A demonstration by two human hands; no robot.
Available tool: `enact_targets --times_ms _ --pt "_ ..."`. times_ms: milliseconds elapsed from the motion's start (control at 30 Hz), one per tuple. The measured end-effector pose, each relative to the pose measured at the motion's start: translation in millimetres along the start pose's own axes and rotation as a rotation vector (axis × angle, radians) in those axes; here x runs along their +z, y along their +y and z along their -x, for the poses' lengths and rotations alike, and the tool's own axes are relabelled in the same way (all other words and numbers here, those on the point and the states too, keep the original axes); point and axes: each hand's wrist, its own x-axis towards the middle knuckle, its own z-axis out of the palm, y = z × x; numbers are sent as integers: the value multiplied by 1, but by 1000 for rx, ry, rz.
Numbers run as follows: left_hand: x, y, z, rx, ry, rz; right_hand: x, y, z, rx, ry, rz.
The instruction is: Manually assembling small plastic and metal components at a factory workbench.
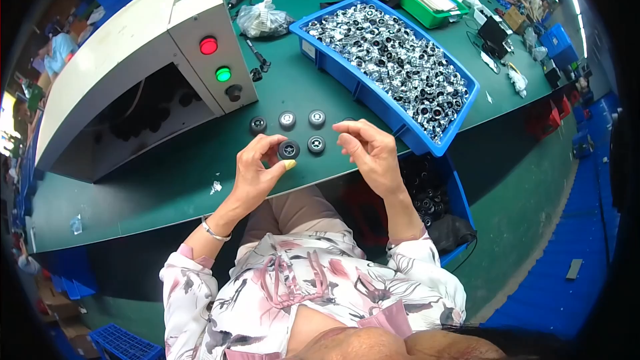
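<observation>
Head view: gripping one black-tyred wheel (pixel 289 151) in left hand (pixel 253 168), holding right hand (pixel 375 160) part-open.
Pinched between left thumb and fingers, hub facing up, just beside a loose wheel (pixel 316 145) near the close edge of desk (pixel 167 193); cannot tell if touching it. Yellow wrap (pixel 290 165) on left thumb tip. On right, narrow gap between thumb and fingertips, near a partly hidden dark wheel (pixel 349 120). Farther out, a row of three wheels (pixel 287 119). Beyond, to right, blue bin (pixel 333 67) full of shiny silver parts (pixel 393 53); to left, cream machine (pixel 187 33) with red lamp (pixel 209 45) and green lamp (pixel 223 74).
</observation>
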Motion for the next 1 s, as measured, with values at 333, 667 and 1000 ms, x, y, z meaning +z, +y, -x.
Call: enact_targets --times_ms 333,667,1000 --pt "3 -18 -6 88 -3 -478 24 5 -13 -40 -87 208" --pt "-7 -23 -2 199 2 -380 65 38 -32 -423 -104 683" --pt "2 -29 6 46 56 -236 67 43 -58 -372 -288 752"
